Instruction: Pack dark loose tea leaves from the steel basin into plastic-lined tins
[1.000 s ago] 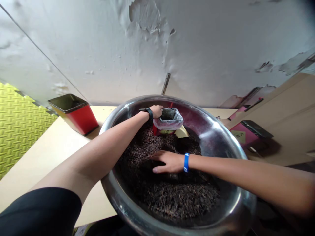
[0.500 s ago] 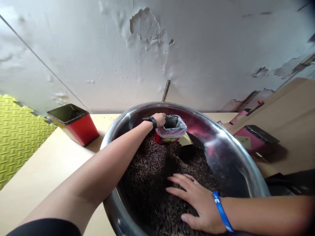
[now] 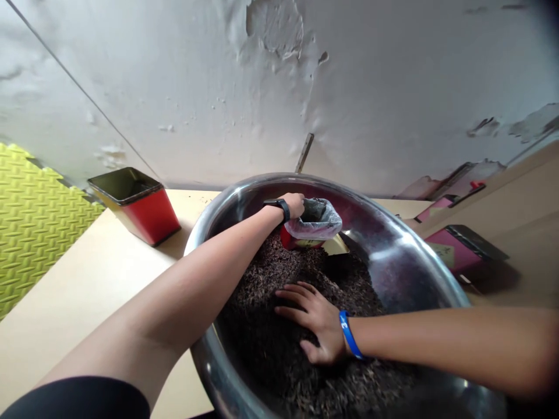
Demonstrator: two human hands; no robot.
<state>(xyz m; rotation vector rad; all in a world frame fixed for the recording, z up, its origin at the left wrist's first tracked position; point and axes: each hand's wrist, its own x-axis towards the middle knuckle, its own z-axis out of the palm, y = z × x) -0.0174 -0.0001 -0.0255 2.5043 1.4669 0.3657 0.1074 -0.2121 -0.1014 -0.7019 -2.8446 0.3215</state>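
Note:
A large shiny steel basin [image 3: 410, 241] holds a heap of dark, dry loose tea leaves [image 3: 273, 265]. Toward its far side stands a red tin [image 3: 301, 241], lined with a clear plastic bag [image 3: 325, 230] folded over its rim. My left hand [image 3: 296, 205], with a black watch at the wrist, is closed on the tin's left rim and liner; its fingertips are partly hidden. A pale yellow piece [image 3: 336, 246] shows beside the tin. My right hand [image 3: 317, 323], wearing a blue wristband, lies palm down on the leaves with fingers spread.
An open red and yellow tin [image 3: 146, 209] stands on the pale table [image 3: 109, 262] left of the basin. A pink tin with a dark top [image 3: 463, 250] is at the right. Behind rises a peeling wall [image 3: 196, 87]; yellow foam matting [image 3: 35, 227] is at far left.
My right hand has moved left and away from me across the leaves, closer to the tin. My left hand stays on the tin. The view has shifted slightly.

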